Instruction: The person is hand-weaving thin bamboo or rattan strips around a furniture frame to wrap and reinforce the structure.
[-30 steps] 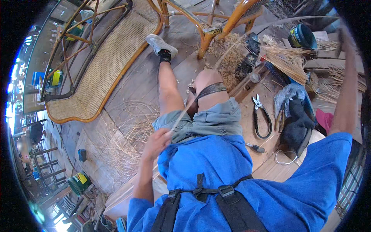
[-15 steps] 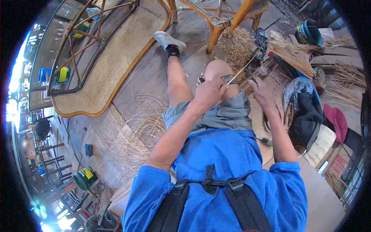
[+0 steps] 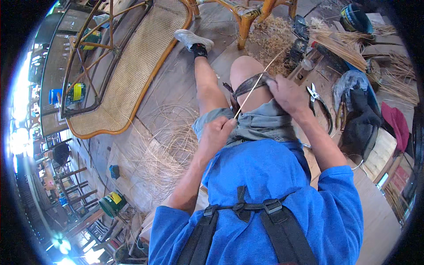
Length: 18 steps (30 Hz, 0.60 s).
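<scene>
My left hand (image 3: 219, 132) pinches the near end of a thin pale cane strip (image 3: 258, 84) above my lap. The strip runs up and to the right, over my right knee (image 3: 245, 70). My right hand (image 3: 285, 93) presses on the strip at a dark strap (image 3: 247, 85) that wraps around that knee. I sit in grey shorts and a blue shirt. My left leg (image 3: 205, 79) stretches forward, ending in a white shoe (image 3: 191, 39).
A cane-seated bench frame (image 3: 128, 75) lies at the left. Loose cane strands (image 3: 163, 150) pile on the wooden floor by my left thigh. Pliers (image 3: 319, 99), a cane bundle (image 3: 340, 48), a green tin (image 3: 355, 17) and dark cloth (image 3: 360, 119) crowd the right. A chair leg (image 3: 244, 26) stands ahead.
My left hand has drawn back from the knee toward my lap, pulling the strip through. My right hand has settled on the strap at the knee.
</scene>
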Each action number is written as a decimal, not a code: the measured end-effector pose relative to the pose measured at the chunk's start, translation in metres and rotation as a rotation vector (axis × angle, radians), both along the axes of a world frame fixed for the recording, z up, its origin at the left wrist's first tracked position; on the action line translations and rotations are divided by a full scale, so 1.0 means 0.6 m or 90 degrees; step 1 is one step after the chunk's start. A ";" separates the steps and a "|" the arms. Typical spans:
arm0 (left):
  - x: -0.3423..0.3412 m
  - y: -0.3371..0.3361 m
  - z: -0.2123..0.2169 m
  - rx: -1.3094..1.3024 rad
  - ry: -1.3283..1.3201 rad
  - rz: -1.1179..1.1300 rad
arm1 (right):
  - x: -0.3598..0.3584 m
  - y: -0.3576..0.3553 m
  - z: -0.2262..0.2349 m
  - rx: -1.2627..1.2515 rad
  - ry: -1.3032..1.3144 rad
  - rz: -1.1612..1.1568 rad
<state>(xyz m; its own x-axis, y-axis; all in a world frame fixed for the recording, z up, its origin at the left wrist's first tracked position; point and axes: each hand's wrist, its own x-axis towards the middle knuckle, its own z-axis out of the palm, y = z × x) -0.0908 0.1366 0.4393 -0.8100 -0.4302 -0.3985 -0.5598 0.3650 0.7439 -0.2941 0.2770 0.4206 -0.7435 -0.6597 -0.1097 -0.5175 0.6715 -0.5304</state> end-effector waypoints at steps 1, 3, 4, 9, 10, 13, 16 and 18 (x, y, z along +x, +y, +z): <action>-0.013 0.003 -0.001 -0.028 0.046 0.011 | -0.011 -0.002 -0.013 -0.046 -0.006 -0.018; -0.059 0.007 -0.006 -0.024 0.104 0.034 | -0.034 0.008 -0.033 -0.034 0.002 -0.040; -0.088 0.006 -0.011 0.004 0.111 0.053 | -0.038 0.009 -0.034 -0.063 -0.004 -0.035; -0.181 0.005 -0.059 -0.030 0.181 0.068 | -0.001 -0.002 -0.017 0.052 0.000 0.046; -0.177 0.006 -0.061 -0.029 0.173 0.064 | 0.017 -0.005 0.005 0.068 0.014 0.071; -0.133 0.002 -0.064 0.023 0.111 0.046 | 0.023 -0.012 0.014 0.057 0.054 0.084; -0.038 -0.012 -0.055 0.080 0.059 0.006 | 0.022 -0.015 -0.014 0.021 0.094 0.092; 0.014 -0.013 -0.011 0.116 -0.023 0.018 | 0.020 -0.017 -0.027 0.016 0.090 0.089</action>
